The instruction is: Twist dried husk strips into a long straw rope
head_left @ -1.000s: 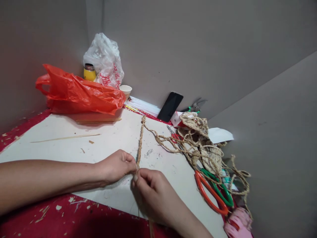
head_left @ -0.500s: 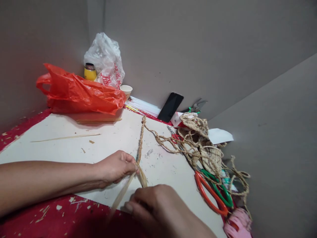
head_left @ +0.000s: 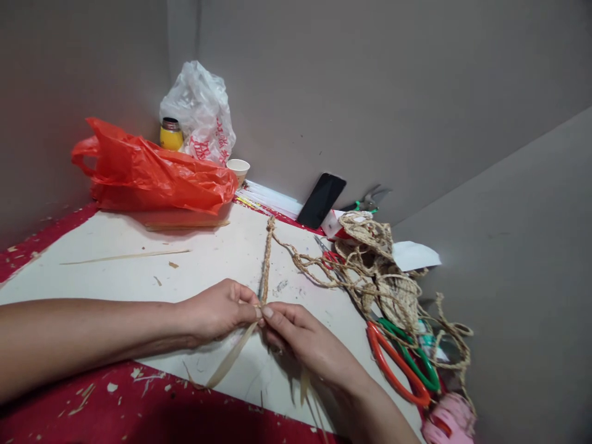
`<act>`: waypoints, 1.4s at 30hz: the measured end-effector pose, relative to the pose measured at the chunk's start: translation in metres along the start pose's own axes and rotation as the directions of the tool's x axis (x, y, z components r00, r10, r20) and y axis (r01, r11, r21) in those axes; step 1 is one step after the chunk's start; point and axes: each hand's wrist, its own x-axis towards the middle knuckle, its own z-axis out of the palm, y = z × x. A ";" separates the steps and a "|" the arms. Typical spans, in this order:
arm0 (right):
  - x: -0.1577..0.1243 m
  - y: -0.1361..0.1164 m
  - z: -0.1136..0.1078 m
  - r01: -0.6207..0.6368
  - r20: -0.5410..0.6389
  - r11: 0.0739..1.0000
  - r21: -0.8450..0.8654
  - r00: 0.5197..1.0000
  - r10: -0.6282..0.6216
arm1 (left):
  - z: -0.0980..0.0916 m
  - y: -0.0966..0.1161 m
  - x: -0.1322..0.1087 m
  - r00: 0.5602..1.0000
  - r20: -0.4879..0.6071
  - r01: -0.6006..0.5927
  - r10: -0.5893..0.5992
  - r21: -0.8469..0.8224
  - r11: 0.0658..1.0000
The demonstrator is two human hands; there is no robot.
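Note:
A braided straw cord [head_left: 267,262] runs from the middle of the white board [head_left: 124,277] toward me. At its near end my left hand [head_left: 222,311] pinches the braid between thumb and fingers. My right hand [head_left: 300,339] pinches the same spot, its thumb touching the left fingertips. One flat loose straw strand [head_left: 231,364] hangs down from between the hands to the board's near edge. Another pale strand [head_left: 304,385] shows below my right hand. The exact crossing of the strands is hidden by the fingers.
A red plastic bag [head_left: 161,179], paper cup [head_left: 238,169] and yellow jar [head_left: 171,135] stand at the back left. A phone [head_left: 321,200] leans on the wall. To the right lie coiled cords [head_left: 398,296], large scissors with red and green handles [head_left: 398,370] and a pink object [head_left: 448,419].
My right hand has moved up and away from me to meet my left hand at the braid's end. My left hand has stayed in nearly the same place.

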 end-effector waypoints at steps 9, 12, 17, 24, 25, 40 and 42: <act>0.003 0.007 0.003 0.007 -0.075 0.999 0.042 0.997 -0.003 | -0.007 0.005 -0.003 0.998 0.028 -0.065 0.060 0.322 0.945; 0.005 0.010 0.010 -0.019 -0.188 1.000 0.004 0.982 0.019 | -0.007 0.008 -0.008 0.999 0.050 -0.028 0.012 0.342 0.939; 0.007 0.011 0.025 -0.025 -0.257 0.981 0.192 0.963 0.075 | 0.001 0.012 -0.017 0.984 0.044 0.153 -0.173 0.296 0.943; 0.001 0.002 0.038 -0.035 -0.175 0.893 0.449 0.976 0.126 | 0.016 -0.001 -0.019 0.999 -0.040 0.048 -0.036 0.350 0.935; 0.001 0.001 0.038 -0.033 -0.164 0.891 0.454 0.979 0.120 | 0.017 -0.004 -0.019 0.999 -0.048 0.029 -0.013 0.366 0.930; 0.000 -0.001 0.024 -0.061 -0.061 0.826 0.560 0.991 0.115 | -0.010 0.015 -0.009 0.990 -0.055 -0.096 0.133 0.435 0.896; 0.000 0.000 0.022 -0.070 -0.028 0.831 0.552 0.994 0.102 | -0.008 0.005 -0.002 0.999 0.043 -0.016 0.003 0.314 0.949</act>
